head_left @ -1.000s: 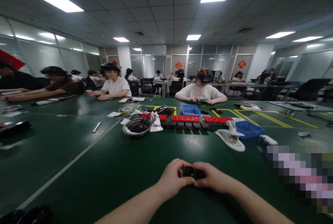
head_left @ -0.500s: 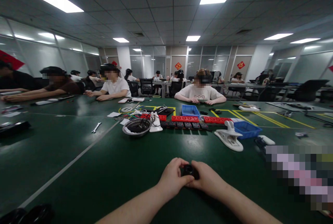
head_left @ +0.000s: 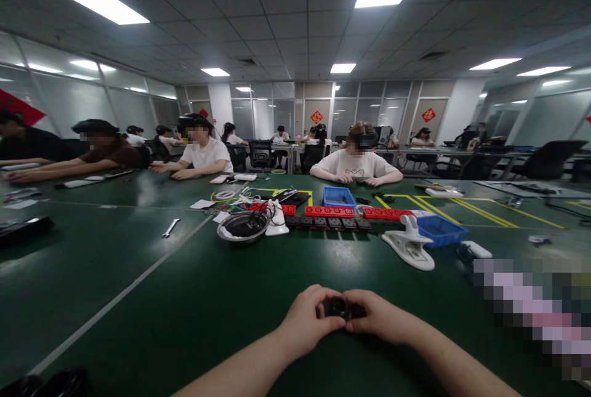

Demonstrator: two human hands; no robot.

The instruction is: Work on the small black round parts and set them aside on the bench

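Observation:
Between my two hands, low in the middle of the head view, is a small black object with a round, lens-like opening (head_left: 339, 306); its exact kind does not show. My left hand (head_left: 313, 316) grips it from the left, thumb in front and fingers behind. From the right, my right hand (head_left: 376, 315) pinches its other side, thumb and fingertips close together. The fingers cover much of the object. Both forearms reach in from the bottom edge over the green table (head_left: 194, 298).
Beyond my hands lie a metal bowl (head_left: 231, 237) with black cable, a white clip stand (head_left: 410, 249), red socket strips (head_left: 330, 211), blue bins (head_left: 436, 234) and a wrench (head_left: 171, 228). Across the table sits a person (head_left: 357, 163). A blurred pinkish patch covers the right side.
My right hand has shifted slightly to the right, and the black object has turned so that its round opening shows more plainly. My left hand still holds it.

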